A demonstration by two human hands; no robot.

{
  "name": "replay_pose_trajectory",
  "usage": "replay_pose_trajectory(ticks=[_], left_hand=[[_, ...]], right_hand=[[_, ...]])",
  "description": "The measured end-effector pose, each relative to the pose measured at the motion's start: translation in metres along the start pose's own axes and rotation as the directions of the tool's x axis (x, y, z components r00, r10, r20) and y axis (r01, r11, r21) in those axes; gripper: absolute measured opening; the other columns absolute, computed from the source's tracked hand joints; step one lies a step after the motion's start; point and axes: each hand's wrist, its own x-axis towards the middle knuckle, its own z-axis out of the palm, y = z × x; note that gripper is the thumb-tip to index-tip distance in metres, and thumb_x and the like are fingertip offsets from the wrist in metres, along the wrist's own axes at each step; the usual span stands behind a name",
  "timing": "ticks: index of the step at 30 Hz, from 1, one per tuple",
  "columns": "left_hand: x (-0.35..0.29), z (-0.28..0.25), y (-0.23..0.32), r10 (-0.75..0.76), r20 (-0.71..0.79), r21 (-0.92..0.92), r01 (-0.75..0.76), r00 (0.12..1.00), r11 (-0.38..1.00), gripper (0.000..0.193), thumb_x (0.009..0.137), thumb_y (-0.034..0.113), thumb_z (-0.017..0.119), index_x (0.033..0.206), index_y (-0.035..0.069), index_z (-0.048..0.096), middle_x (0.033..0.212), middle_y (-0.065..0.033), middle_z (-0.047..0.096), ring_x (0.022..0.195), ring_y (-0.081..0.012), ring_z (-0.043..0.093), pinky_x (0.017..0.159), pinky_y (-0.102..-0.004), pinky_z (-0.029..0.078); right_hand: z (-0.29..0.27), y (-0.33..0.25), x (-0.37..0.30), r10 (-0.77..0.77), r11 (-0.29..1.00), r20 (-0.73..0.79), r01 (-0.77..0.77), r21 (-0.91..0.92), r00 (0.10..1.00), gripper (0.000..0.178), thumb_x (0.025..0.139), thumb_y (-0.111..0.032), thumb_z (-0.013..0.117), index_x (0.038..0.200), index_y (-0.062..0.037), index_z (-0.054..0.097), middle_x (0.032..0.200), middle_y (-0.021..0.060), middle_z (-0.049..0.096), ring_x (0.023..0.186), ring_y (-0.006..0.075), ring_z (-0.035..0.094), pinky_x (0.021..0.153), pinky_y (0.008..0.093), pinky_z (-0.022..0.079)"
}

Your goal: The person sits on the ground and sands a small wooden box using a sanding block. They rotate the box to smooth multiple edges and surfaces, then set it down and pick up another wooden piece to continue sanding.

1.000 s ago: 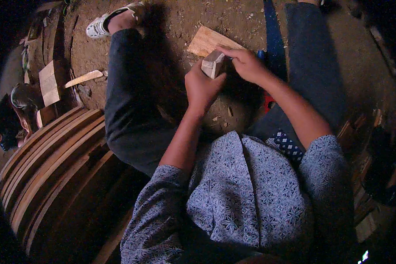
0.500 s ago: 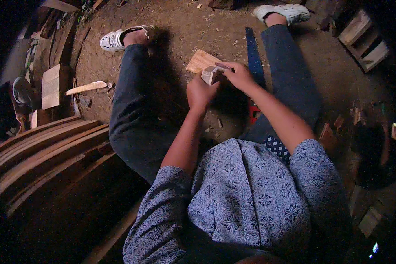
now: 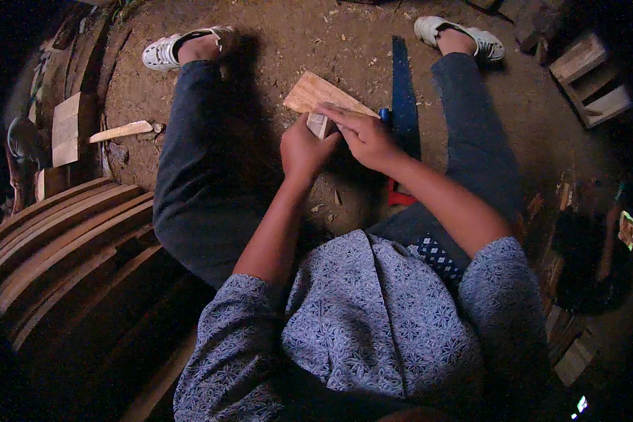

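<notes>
A small wooden block (image 3: 318, 124) is held between both hands, above the dirt floor (image 3: 274, 42) and between the seated person's spread legs. The left hand (image 3: 304, 150) is wrapped around the block from below and is closed on it; the right hand (image 3: 364, 135) is laid over the block's top, its fingers (image 3: 336, 112) stretched flat across the upper edge and touching it. Whether the right hand grips the block or only presses on it cannot be told. Just behind the block, a flat light wooden board (image 3: 316, 91) lies on the floor, partly covered by the right hand. A blue hand saw (image 3: 404, 105) with a red handle (image 3: 399, 197) is seen just beside the right hand, on the floor along the inside of the right leg. Well apart to the left, a pale wood offcut (image 3: 122, 131) and a stack of short planks (image 3: 67, 128) are found, and curved wooden slats (image 3: 56, 239) are piled nearer the left edge. Wood chips are scattered over the floor
</notes>
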Motion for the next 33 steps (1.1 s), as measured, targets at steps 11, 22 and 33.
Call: replay_pose_trajectory(ticks=[11, 22, 33], left_hand=[[-0.01, -0.006, 0.008, 0.004, 0.007, -0.096, -0.003, 1.0, 0.995, 0.044, 0.06, 0.022, 0.076, 0.097, 0.002, 0.063, 0.086, -0.0194, 0.066, 0.083, -0.0334, 0.065, 0.072, -0.0388, 0.051], [-0.01, -0.01, 0.01, 0.025, -0.036, -0.048, -0.027, 0.999, 0.998, 0.044, 0.06, 0.023, 0.077, 0.097, 0.002, 0.064, 0.086, -0.0195, 0.067, 0.084, -0.0325, 0.066, 0.073, -0.0381, 0.052], [-0.012, -0.006, 0.006, 0.014, -0.045, -0.053, -0.016, 0.999, 0.998, 0.042, 0.061, 0.025, 0.076, 0.095, 0.002, 0.064, 0.083, -0.0197, 0.066, 0.083, -0.0347, 0.064, 0.071, -0.0396, 0.052]], right_hand=[[-0.011, 0.018, 0.001, 0.167, 0.985, 0.1, -0.17, 0.019, 0.981, 0.053, 0.082, 0.009, 0.04, 0.131, -0.0081, 0.048, 0.124, 0.0191, 0.055, 0.119, 0.0284, 0.051, 0.101, 0.0323, 0.037], [-0.007, 0.018, 0.003, 0.135, 0.987, 0.096, -0.142, 0.069, 0.986, 0.058, 0.078, 0.01, 0.038, 0.131, -0.0099, 0.049, 0.124, 0.0197, 0.054, 0.118, 0.0303, 0.05, 0.101, 0.0337, 0.037], [-0.018, -0.015, 0.002, 0.154, 0.985, 0.185, -0.165, 0.042, 0.97, 0.051, 0.084, 0.007, 0.036, 0.13, -0.0092, 0.049, 0.129, 0.0181, 0.051, 0.123, 0.0258, 0.047, 0.105, 0.0313, 0.032]])
